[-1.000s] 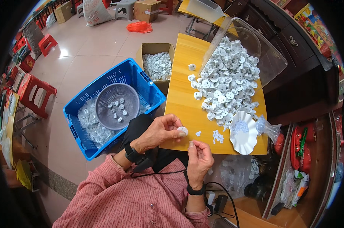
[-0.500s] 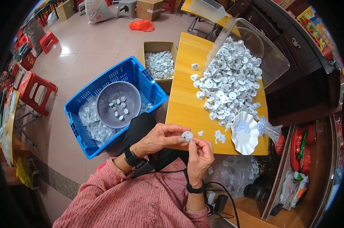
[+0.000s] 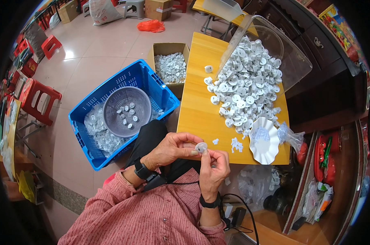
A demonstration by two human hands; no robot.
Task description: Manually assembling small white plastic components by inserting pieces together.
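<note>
While the left hand (image 3: 174, 148) holds one round white plastic disc (image 3: 201, 147) clamped between thumb and fingers, just above the near edge of a yellow wooden table (image 3: 199, 106), the right hand (image 3: 215, 167) meets it at its lower right edge. The right thumb and forefinger look pressed together there; whether a tiny part sits between them, I cannot tell.

On the table, near the hands, lie a few tiny pale plastic parts (image 3: 236, 145), and beside them a white scalloped dish (image 3: 270, 155) holds more. Behind these rises a big heap of similar white discs (image 3: 250, 85), spilling from a clear plastic bin (image 3: 295, 75) tipped on its side.

To the left, a grey colander (image 3: 142, 102) rests in a blue plastic crate (image 3: 156, 87) above clear bags (image 3: 107, 141), with a small scatter of discs on its bottom. Judging by that, only a handful seem finished, one is being worked on, and nearly the whole heap remains. Beyond the crate, an open cardboard box (image 3: 177, 90) holds many small whitish pieces; their stage is unclear.
</note>
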